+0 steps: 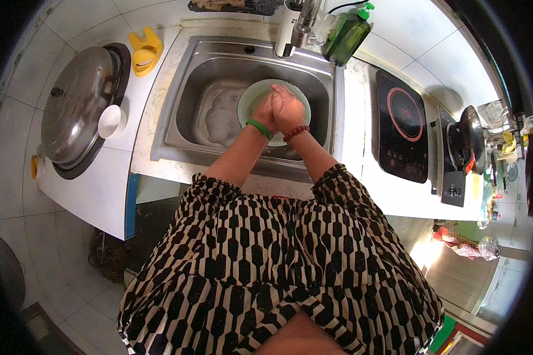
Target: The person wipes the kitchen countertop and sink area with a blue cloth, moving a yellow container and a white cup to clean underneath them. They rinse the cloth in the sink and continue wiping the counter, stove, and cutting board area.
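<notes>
My left hand (265,109), with a green band at the wrist, is pressed against my right hand (290,108), which has a red beaded bracelet at its wrist. The two are clasped together over a pale green bowl (247,100). Whether anything lies between the palms is hidden. The bowl sits in the right part of a stainless steel sink (188,95), and cloudy liquid shows inside it. Whitish foam (220,122) spreads over the sink floor to the left of the bowl.
A faucet (301,33) and a green pump bottle (349,37) stand behind the sink. On the left are a lidded pan (77,102), a white cup (112,122) and a yellow holder (145,51). An induction cooktop (402,126) lies to the right, with a wok (471,137) beyond.
</notes>
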{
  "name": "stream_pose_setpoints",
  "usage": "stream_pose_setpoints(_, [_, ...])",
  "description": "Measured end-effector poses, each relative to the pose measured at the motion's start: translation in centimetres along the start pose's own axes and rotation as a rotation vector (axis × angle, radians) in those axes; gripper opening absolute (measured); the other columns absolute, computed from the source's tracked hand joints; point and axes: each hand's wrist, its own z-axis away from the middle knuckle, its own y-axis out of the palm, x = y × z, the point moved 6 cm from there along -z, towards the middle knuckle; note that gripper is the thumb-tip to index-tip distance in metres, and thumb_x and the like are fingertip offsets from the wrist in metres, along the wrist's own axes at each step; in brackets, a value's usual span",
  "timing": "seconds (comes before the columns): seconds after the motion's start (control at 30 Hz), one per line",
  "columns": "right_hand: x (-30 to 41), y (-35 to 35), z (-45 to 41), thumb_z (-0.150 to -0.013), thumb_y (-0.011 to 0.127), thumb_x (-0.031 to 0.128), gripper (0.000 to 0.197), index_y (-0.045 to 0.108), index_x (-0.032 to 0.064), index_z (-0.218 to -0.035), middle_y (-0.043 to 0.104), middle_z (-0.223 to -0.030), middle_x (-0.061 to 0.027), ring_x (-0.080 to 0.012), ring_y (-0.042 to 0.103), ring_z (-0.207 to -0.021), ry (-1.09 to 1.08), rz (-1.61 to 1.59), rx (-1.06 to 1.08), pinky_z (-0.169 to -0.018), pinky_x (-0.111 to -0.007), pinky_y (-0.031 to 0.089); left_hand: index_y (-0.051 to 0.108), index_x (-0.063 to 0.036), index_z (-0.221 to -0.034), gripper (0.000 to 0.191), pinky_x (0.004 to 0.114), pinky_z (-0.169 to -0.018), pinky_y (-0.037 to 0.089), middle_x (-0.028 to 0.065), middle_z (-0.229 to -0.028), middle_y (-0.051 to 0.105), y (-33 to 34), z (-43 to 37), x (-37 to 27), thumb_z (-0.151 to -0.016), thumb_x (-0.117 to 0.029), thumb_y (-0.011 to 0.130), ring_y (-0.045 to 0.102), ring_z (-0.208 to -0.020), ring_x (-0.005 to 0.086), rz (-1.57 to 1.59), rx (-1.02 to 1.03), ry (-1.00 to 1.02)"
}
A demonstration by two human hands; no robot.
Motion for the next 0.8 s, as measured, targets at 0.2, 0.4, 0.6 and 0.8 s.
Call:
stream_pose_setpoints(0.2, [-2.2, 0.8, 0.0, -0.086, 0.040, 0.024, 0.030, 0.064, 0.0084, -0.094, 0.063, -0.092, -0.0176, -0.0360, 0.060, -0.085, 0.173, -0.047, 0.068, -0.077, -0.043, 0.048, 0.052, -0.0083, -0.101, 0.029, 0.035, -0.085, 0.045, 0.0071, -0.101, 0.057, 0.7, 0.1, 1.0, -0.092, -0.033, 0.041, 0.054, -0.093, 0.0214, 0.707, -0.202, -0.481])
stream_pose_setpoints(0.4, [-4.6, -0.3, 0.8, -0.088, 0.042, 0.034, 0.036, 0.064, 0.0060, -0.091, 0.063, -0.089, -0.0192, -0.0362, 0.059, -0.086, 0.158, 0.032, -0.028, -0.081, -0.045, 0.045, 0.053, -0.0073, -0.100, 0.028, 0.037, -0.082, 0.048, 0.0073, -0.094, 0.058, 1.2, 0.6, -0.2, -0.096, -0.029, 0.036, 0.057, -0.092, 0.0203, 1.228, 0.110, -0.555])
stream_pose_setpoints(0.6, [-5.9, -6.1, 5.7, -0.085, 0.052, 0.022, 0.029, 0.058, -0.0001, -0.103, 0.061, -0.081, -0.0150, -0.0197, 0.061, -0.055, 0.753, -0.351, 0.183, -0.045, -0.030, 0.051, 0.048, -0.0050, -0.112, 0.026, 0.045, -0.081, 0.048, 0.0123, -0.107, 0.052, 3.0, 1.8, 0.5, -0.087, -0.010, 0.046, 0.056, -0.094, 0.0259, 0.953, -0.025, -0.606])
stream_pose_setpoints(0.8, [-7.4, -11.3, 11.3, -0.092, 0.041, 0.008, 0.018, 0.059, 0.0111, -0.090, 0.060, -0.087, -0.0042, -0.0165, 0.059, -0.077, 0.882, -0.928, -0.297, -0.063, -0.033, 0.053, 0.045, -0.0121, -0.116, 0.039, 0.045, -0.074, 0.054, 0.0094, -0.114, 0.046, 7.4, 4.0, -5.9, -0.079, -0.001, 0.047, 0.051, -0.103, 0.0285, 0.847, 0.359, -0.703])
